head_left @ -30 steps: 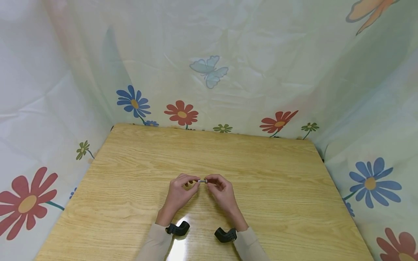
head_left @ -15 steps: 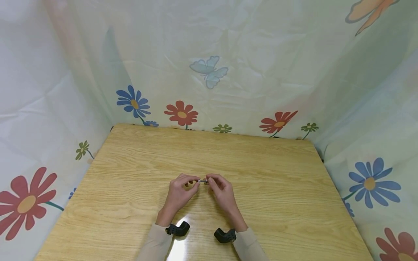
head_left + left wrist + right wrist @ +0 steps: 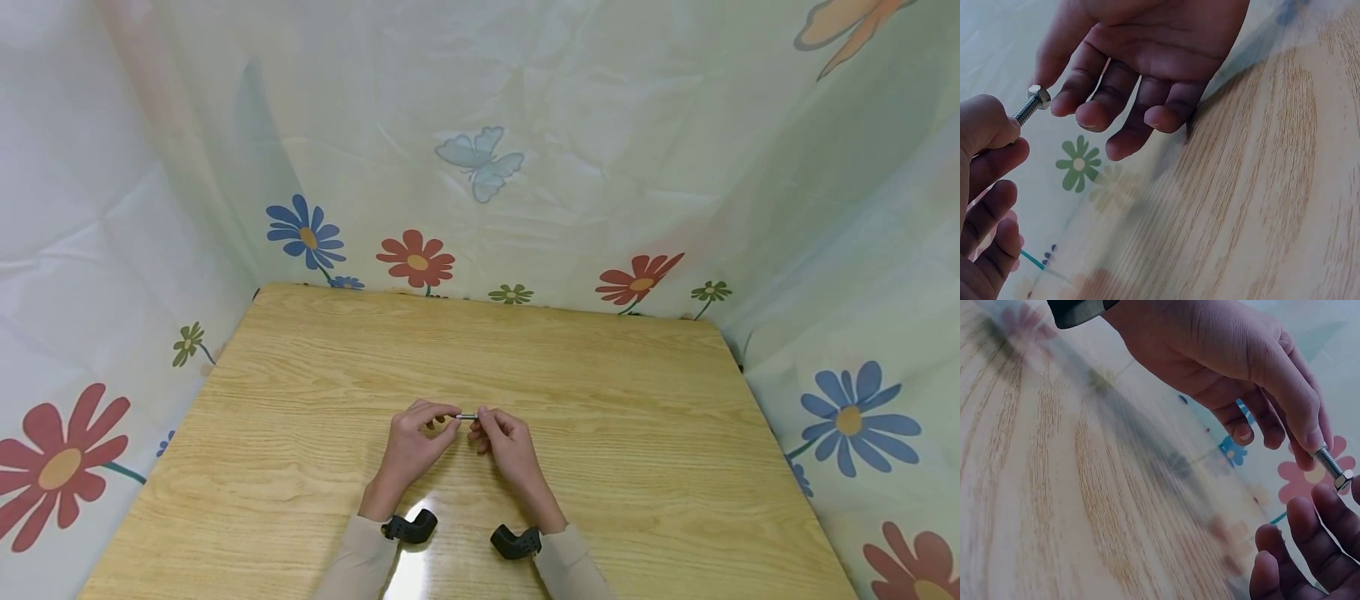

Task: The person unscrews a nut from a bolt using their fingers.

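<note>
A small metal bolt (image 3: pixel 468 417) is held level above the table, between both hands. My left hand (image 3: pixel 418 446) pinches its threaded shank with thumb and fingertips. At the bolt's right end sits a hexagonal piece (image 3: pixel 1039 97); whether it is all head or partly a nut I cannot tell. My right hand (image 3: pixel 512 450) has its thumb and forefinger at this hexagonal end, with the other fingers loosely bent below. In the right wrist view the threads (image 3: pixel 1330 461) show between the left fingertips and the hexagon.
The wooden table (image 3: pixel 600 392) spreads beneath the hands. A flower-printed curtain (image 3: pixel 570 150) encloses its back and sides. Each wrist wears a black camera mount, the left one (image 3: pixel 411 527) and the right one (image 3: pixel 516 542).
The right thumb has slid forward and its fingers have drawn back and down around the bolt's hexagonal end. The left hand and the bolt stay almost in place.
</note>
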`<state>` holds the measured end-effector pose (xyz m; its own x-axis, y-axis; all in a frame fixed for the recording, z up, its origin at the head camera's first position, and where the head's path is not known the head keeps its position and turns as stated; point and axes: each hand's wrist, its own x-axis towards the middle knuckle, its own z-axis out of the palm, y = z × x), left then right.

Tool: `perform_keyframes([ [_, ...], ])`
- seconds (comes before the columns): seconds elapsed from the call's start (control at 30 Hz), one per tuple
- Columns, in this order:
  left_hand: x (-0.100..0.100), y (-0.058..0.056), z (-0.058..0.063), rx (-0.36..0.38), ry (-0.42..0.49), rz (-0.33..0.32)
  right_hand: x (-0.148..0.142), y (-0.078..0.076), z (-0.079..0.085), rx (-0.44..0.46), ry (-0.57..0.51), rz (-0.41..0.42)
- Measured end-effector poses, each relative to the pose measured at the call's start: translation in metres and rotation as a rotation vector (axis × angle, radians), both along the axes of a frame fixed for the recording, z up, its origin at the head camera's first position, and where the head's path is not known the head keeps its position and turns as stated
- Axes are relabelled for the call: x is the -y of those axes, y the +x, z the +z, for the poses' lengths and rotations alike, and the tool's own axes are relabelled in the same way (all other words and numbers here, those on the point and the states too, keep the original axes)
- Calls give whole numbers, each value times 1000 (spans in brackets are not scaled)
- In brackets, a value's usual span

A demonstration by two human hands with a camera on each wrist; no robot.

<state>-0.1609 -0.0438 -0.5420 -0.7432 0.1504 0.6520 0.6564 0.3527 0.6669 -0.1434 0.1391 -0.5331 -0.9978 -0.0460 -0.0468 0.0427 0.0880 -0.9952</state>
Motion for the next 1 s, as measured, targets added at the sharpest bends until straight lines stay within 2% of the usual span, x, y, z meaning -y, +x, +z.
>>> perform_keyframes([
  [0.4,2,0,0,22,7,-13,-5,-1,-1,-68,-1,53],
  [0.73,4,0,0,19,-9,-1,-8,0,0,-191,-34,119],
  [1.0,4,0,0,24,0,-12,-10,0,2,-257,-20,131],
])
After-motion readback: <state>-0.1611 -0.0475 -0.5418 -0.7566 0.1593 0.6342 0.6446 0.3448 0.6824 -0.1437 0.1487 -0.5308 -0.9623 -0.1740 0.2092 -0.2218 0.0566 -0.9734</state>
